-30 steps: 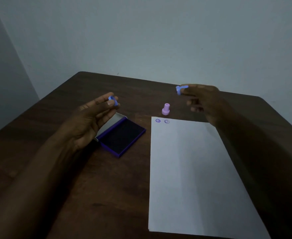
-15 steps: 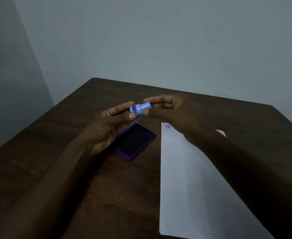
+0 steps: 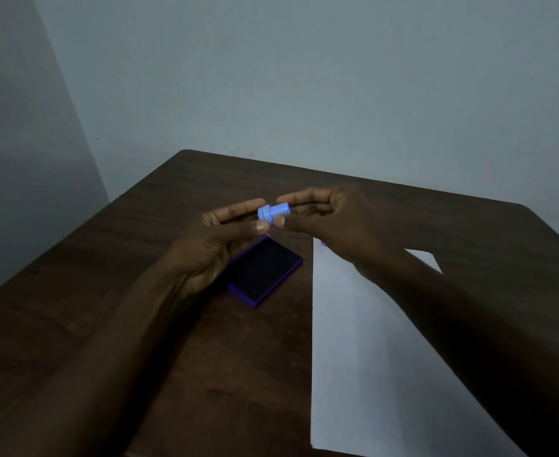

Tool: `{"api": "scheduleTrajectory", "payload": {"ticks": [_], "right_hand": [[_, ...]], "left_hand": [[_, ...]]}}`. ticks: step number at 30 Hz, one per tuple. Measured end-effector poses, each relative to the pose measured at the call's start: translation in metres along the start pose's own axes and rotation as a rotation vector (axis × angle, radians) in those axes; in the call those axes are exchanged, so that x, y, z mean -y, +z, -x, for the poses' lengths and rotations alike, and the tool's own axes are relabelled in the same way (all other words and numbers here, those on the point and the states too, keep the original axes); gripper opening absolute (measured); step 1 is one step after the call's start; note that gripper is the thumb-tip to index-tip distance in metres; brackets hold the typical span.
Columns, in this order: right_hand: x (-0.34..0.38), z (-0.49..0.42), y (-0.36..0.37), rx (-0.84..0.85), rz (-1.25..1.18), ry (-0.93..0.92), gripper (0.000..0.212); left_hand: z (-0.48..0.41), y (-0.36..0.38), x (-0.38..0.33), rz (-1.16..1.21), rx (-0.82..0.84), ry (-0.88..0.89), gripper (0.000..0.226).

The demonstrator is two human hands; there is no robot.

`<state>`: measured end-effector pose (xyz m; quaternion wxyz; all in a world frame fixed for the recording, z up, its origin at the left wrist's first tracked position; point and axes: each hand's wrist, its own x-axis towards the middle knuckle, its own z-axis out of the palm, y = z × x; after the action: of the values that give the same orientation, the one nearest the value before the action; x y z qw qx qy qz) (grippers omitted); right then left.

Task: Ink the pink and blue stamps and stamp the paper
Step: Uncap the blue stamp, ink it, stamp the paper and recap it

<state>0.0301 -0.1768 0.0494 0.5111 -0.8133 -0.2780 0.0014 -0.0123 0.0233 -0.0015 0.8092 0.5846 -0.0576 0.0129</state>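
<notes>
Blue plastic sits between my two hands at frame centre: the blue stamp (image 3: 274,213) lies on its side, long axis running left to right and tipped slightly up toward the right, wider ringed end at the left. My left hand (image 3: 220,239) pinches that ringed end with thumb and forefinger; my right hand (image 3: 329,222) pinches the narrower end the same way. Half a second ago the two parts were just meeting; now they sit pushed closer together. I read no lettering on the stamp. Below the hands, the purple ink pad (image 3: 265,273) lies open on the dark wooden counter (image 3: 205,374). Right of it the white paper (image 3: 364,374) stretches to the lower edge, with a faint purple mark (image 3: 323,244) at its top left corner, too hidden to read.
</notes>
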Motion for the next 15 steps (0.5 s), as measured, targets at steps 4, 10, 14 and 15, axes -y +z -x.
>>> {"api": "scheduleTrajectory", "payload": {"ticks": [4,10,14,15], "right_hand": [[-0.002,0.001,0.0,0.011,-0.02,-0.006,0.031],[-0.002,-0.002,0.002,0.033,0.006,-0.005,0.03],[0.001,-0.002,-0.005,0.053,-0.041,0.03,0.025],[0.001,-0.002,-0.01,0.043,-0.056,0.046,0.024]], "left_hand": [[0.0,0.003,0.0,0.072,-0.068,-0.037,0.035],[0.001,0.006,-0.001,0.067,-0.097,-0.026,0.032],[0.002,0.007,-0.004,0.049,-0.073,-0.017,0.036],[0.002,0.006,-0.004,0.048,-0.08,-0.021,0.038]]}}
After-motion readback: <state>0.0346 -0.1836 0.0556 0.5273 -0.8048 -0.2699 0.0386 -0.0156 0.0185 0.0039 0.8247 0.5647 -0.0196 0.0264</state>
